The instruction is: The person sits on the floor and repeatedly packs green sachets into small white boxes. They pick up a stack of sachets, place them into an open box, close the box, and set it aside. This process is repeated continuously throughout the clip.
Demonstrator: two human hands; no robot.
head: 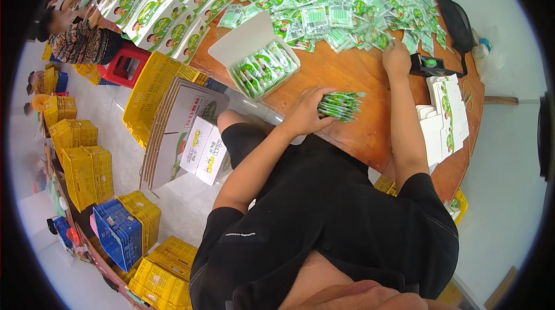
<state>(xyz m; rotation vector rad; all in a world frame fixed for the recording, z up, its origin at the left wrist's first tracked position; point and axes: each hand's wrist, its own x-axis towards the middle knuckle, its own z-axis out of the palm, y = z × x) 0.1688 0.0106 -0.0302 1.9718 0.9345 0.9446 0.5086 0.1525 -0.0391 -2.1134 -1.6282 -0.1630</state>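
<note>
My left hand (pixel 308 111) grips a stack of small green-and-clear plastic packets (pixel 342 106) just above the near edge of the wooden table (pixel 368 136). At the front right of a large heap of similar packets (pixel 321 15), my right hand (pixel 396 59) has its fingertips on one packet (pixel 378 39), which looks blurred. An opened white cardboard box (pixel 277 78) stands left of the heap, its lid raised, with packets packed upright in rows inside. Beside my right wrist sits a black tape dispenser (pixel 427 65).
Printed white boxes (pixel 160 19) are stacked at the back left. Flattened white cartons (pixel 448 115) lie at the table's right edge. Left of the table stand a yellow crate (pixel 149 97) and folded cardboard sheets (pixel 173 132). A person (pixel 78 41) is near a red plastic stool (pixel 125 65).
</note>
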